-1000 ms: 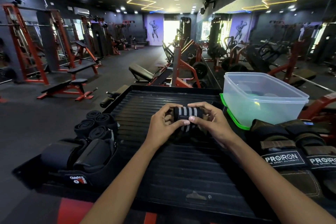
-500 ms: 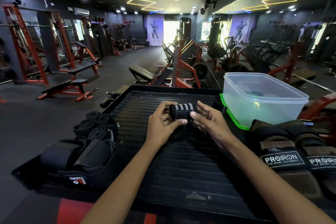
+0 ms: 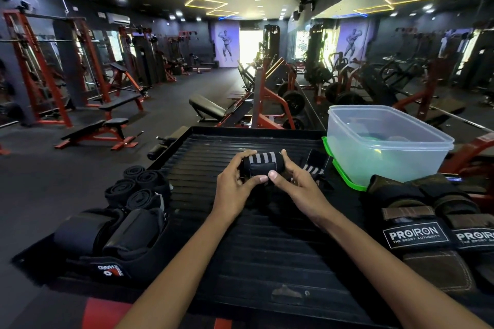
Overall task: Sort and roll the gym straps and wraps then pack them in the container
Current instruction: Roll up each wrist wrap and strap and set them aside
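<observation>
On the black ribbed platform [image 3: 240,243], centre:
Rolled wrap [image 3: 263,165]: black with grey stripes, held just above the surface.
Left hand [image 3: 235,187]: fingers curled round the roll's left end, thumb under it.
Right hand [image 3: 299,184]: thumb pressed on the roll's near edge, fingers curled behind its right end.
Container [image 3: 387,147]: clear, far right, on a green lid [image 3: 344,171].
Black rolls [image 3: 139,187]: near left.
Gloves [image 3: 427,224]: near right.

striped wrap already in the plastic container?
No, the rolled striped wrap is held between the left hand and right hand above the black platform, beside the plastic container.
</observation>
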